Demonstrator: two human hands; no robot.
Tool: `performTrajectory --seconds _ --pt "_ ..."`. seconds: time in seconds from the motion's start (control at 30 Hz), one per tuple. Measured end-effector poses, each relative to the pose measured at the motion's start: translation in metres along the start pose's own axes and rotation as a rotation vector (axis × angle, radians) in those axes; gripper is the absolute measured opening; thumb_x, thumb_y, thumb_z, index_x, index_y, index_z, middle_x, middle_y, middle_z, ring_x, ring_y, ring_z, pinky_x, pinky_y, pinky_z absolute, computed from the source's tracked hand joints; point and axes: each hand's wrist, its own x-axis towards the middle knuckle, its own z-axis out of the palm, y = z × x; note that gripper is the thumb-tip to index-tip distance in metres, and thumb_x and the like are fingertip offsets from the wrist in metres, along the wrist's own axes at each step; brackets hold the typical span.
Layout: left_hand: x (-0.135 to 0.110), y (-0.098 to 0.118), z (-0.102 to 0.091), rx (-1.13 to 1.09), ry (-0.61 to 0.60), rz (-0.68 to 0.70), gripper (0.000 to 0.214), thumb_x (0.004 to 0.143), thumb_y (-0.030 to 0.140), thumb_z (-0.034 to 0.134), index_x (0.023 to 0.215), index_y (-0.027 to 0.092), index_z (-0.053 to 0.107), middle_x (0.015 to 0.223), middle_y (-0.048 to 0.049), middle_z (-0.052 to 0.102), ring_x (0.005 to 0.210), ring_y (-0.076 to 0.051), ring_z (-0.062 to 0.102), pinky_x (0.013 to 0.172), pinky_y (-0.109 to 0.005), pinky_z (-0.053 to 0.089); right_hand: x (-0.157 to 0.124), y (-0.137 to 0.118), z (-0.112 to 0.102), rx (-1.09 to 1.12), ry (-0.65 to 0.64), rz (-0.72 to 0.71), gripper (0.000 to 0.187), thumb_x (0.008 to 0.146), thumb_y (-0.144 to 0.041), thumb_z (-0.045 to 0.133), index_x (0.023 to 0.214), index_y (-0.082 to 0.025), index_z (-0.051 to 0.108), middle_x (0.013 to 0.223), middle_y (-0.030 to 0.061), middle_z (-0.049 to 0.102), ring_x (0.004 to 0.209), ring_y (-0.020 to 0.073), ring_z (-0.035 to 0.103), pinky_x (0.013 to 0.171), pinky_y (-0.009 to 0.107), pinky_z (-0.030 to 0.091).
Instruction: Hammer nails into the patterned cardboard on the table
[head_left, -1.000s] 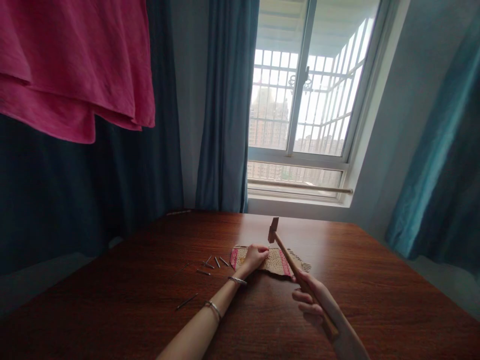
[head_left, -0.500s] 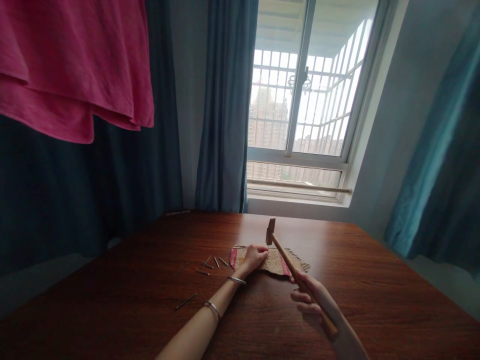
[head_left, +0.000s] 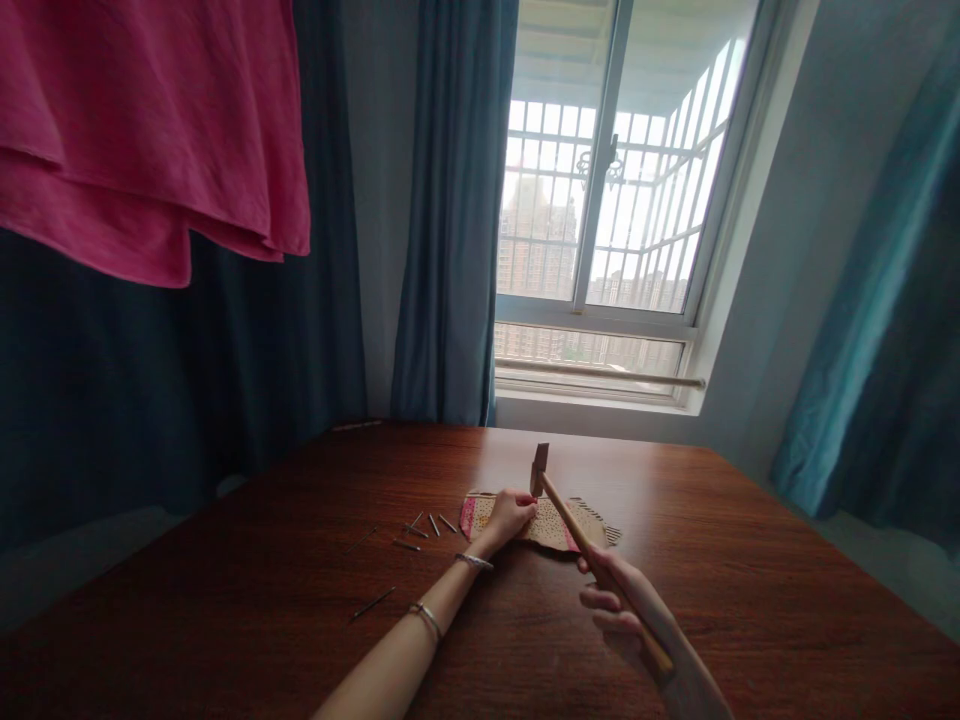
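Observation:
My right hand [head_left: 626, 605] grips the wooden handle of a small hammer [head_left: 570, 520], whose metal head [head_left: 538, 469] hovers just above my left fingertips. My left hand [head_left: 510, 513] rests on a tan dotted cardboard piece [head_left: 551, 522] with pink side strips, fingers pinched together as if around a small nail, which is too small to see. Two bracelets circle my left forearm. Several loose nails [head_left: 429, 525] lie on the dark wooden table [head_left: 300, 600] to the left of the cardboard.
One nail [head_left: 373, 603] lies apart, nearer to me on the left. A pink cloth [head_left: 150, 130] hangs overhead at the upper left. Blue curtains [head_left: 450, 220] flank a barred window [head_left: 607, 200] beyond the table's far edge.
The hammer head has come down a little and shifted left toward my left fingertips. My left hand has stayed on the cardboard.

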Motion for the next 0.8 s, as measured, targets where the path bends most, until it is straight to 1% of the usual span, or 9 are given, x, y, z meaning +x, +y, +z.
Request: performTrajectory --seconds 0.13,0.23,0.37,0.47,0.67,0.8 --pt "0.002 -0.003 0.002 -0.01 -0.001 0.016 0.029 0.067 0.027 0.049 0.08 0.013 0.071 0.077 -0.0034 0.069 0.071 -0.018 0.059 0.064 -0.023 0.043 -0.001 0.0 0.002 0.0 0.005 -0.006 0.026 0.076 -0.047 0.053 0.075 -0.02 0.051 0.039 -0.0119 0.032 0.023 0.0008 0.018 0.024 0.013 0.01" --pt "0.003 -0.005 0.002 -0.007 -0.003 0.026 0.03 0.067 0.027 0.049 0.081 0.013 0.071 0.077 -0.0039 0.069 0.072 -0.018 0.059 0.064 -0.023 0.043 -0.002 0.0 0.004 -0.001 0.0 -0.01 0.027 0.074 -0.047 0.055 0.076 -0.02 0.051 0.038 -0.0118 0.033 0.023 0.0012 0.019 0.024 0.013 0.011" --pt "0.001 -0.002 0.0 0.015 0.004 0.032 0.03 0.066 0.027 0.051 0.082 0.012 0.071 0.078 -0.0056 0.07 0.071 -0.018 0.06 0.066 -0.025 0.043 -0.002 0.001 0.004 -0.017 0.037 0.008 0.029 0.07 -0.047 0.059 0.074 -0.02 0.051 0.038 -0.0121 0.032 0.023 0.0009 0.019 0.024 0.013 0.011" --pt "-0.004 0.008 -0.004 0.003 -0.011 0.014 0.03 0.067 0.027 0.05 0.082 0.012 0.071 0.078 -0.0049 0.07 0.073 -0.019 0.06 0.066 -0.025 0.043 -0.001 0.001 0.003 -0.014 0.036 -0.002 0.029 0.069 -0.048 0.06 0.073 -0.021 0.051 0.038 -0.012 0.032 0.023 0.001 0.019 0.024 0.013 0.008" --pt "-0.016 0.036 -0.018 -0.006 -0.037 -0.035 0.03 0.065 0.027 0.052 0.081 0.011 0.071 0.078 -0.0058 0.069 0.074 -0.02 0.059 0.065 -0.025 0.043 0.0 -0.001 0.002 -0.011 0.019 0.017 0.029 0.072 -0.05 0.056 0.073 -0.02 0.051 0.038 -0.0122 0.032 0.023 0.0015 0.018 0.023 0.014 0.01" --pt "-0.02 0.043 -0.023 -0.002 -0.069 -0.033 0.032 0.066 0.028 0.051 0.084 0.009 0.07 0.078 -0.0061 0.069 0.072 -0.019 0.058 0.063 -0.024 0.042 0.0 -0.002 0.005 -0.023 0.016 0.016 0.028 0.074 -0.049 0.054 0.072 -0.021 0.051 0.038 -0.0124 0.032 0.023 0.0015 0.018 0.024 0.014 0.011"
